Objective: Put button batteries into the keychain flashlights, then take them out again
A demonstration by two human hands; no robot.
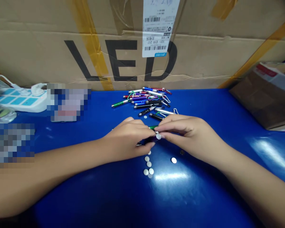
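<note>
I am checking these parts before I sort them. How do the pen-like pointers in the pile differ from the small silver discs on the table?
The pen-like pointers are long, thin and in several colours, while the silver discs are small, round and flat. The pointers lie crossed in one heap; the discs lie mostly apart, in a loose group. Both lie on the blue table.

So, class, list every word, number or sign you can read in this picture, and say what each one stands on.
"LED": large black letters on the cardboard box
"101 - E19 217": on the white shipping label
"北校区": same label, beside that number
Label's other lines and barcode digits: too small to read
Red-marked label on the brown package: too blurred to read
</note>
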